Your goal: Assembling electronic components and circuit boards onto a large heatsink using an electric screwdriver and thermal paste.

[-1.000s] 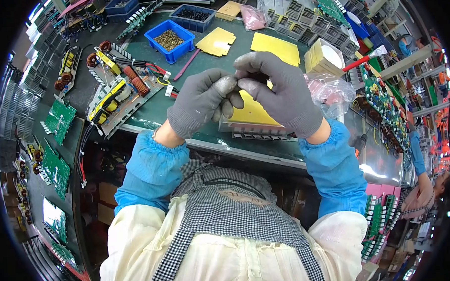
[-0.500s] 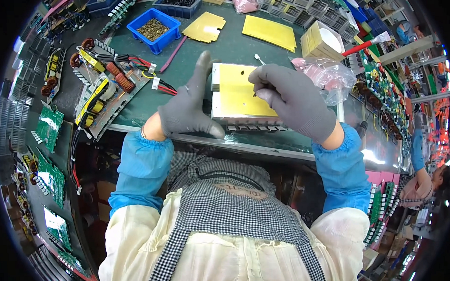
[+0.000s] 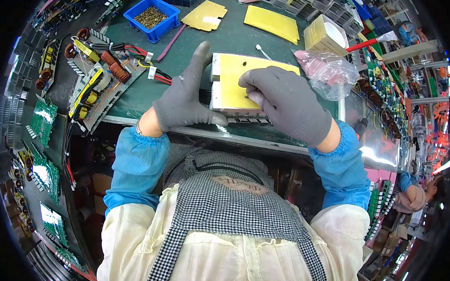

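Observation:
A silvery metal block bears a yellow sheet on its top, at the near edge of the green bench. My left hand, in a grey glove, lies along the block's left side with thumb and fingers spread wide. Over the sheet, my gloved right hand pinches a small dark piece that looks like a screw; the fingertips mostly hide it. They are close to a small mark in the sheet. Another dark screw stands in the sheet, farther back.
A blue bin of small brass-coloured parts stands at the back left, beside a purple stick. Left lies a circuit assembly with coils and cables. Yellow sheets, a white-topped box and a plastic bag lie behind and right.
My right fingertips have moved left and nearer to me over the sheet, toward the small mark. My left hand stays beside the block. The whole view has shifted slightly.

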Demonstrator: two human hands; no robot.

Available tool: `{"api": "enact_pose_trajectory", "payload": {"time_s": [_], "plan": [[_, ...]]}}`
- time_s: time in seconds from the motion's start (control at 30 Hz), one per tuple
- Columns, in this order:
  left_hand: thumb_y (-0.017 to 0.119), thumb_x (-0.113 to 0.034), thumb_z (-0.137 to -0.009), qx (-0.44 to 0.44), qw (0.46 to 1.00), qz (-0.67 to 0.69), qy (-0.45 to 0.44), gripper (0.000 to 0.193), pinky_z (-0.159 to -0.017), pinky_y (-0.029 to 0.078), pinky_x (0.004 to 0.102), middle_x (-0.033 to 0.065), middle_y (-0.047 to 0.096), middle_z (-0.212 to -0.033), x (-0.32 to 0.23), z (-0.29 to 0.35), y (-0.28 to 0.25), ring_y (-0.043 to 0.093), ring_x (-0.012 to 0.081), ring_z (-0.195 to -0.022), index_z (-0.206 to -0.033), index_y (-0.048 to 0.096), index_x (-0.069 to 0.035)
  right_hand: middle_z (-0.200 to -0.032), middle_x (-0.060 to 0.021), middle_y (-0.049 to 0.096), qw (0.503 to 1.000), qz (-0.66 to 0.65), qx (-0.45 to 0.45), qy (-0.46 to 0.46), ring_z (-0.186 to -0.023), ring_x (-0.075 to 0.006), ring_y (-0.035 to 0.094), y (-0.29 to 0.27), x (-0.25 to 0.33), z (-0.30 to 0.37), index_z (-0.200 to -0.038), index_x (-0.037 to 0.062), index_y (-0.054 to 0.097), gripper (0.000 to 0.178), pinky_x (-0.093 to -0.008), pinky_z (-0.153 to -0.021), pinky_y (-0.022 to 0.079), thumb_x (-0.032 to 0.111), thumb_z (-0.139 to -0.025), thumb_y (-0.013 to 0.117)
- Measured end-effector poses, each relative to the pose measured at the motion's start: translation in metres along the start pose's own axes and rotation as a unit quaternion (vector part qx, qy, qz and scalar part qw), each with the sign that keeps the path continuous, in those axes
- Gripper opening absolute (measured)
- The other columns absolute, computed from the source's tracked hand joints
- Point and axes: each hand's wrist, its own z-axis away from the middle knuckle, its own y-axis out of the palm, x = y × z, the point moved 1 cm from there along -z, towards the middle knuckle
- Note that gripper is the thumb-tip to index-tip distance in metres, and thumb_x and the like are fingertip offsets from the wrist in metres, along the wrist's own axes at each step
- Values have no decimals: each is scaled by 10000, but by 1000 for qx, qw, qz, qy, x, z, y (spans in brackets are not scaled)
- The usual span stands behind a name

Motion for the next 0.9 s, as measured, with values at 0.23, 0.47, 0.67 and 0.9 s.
{"api": "enact_pose_trajectory", "payload": {"time_s": [0.23,0.47,0.67,0.9], "plan": [[979,-409,-475,0,1000,12,-15,1476,-1162,330,427,304,390,-1496,-4,0,-1,377,424,-1416,-1562,70,6,-884,-118,644,998,63,22,-21,-873,-307,651,-1,3,-6,-1051,78,584,237,-411,-726,527,116,-829,661],[988,-364,-466,9,1000,6,-29,1467,-1170,321,411,299,375,-1510,-9,0,-3,366,407,-1428,-1555,87,26,-848,-87,617,967,215,108,-79,-857,-262,638,-5,24,-18,-1027,76,569,267,-377,-705,517,156,-794,671],[988,-372,-459,10,999,17,-27,1473,-1168,322,413,306,380,-1503,-6,0,-3,368,407,-1427,-1557,87,20,-869,-92,655,987,116,103,-46,-844,-259,657,-16,11,-24,-1001,64,601,208,-375,-696,524,116,-813,673],[976,-460,-481,6,1000,17,-5,1473,-1163,321,433,320,382,-1499,1,-1,0,369,440,-1418,-1560,89,7,-941,-110,711,950,-205,-74,225,-848,-190,697,-43,-15,26,-1084,10,635,246,-280,-768,545,-5,-843,684]]}}
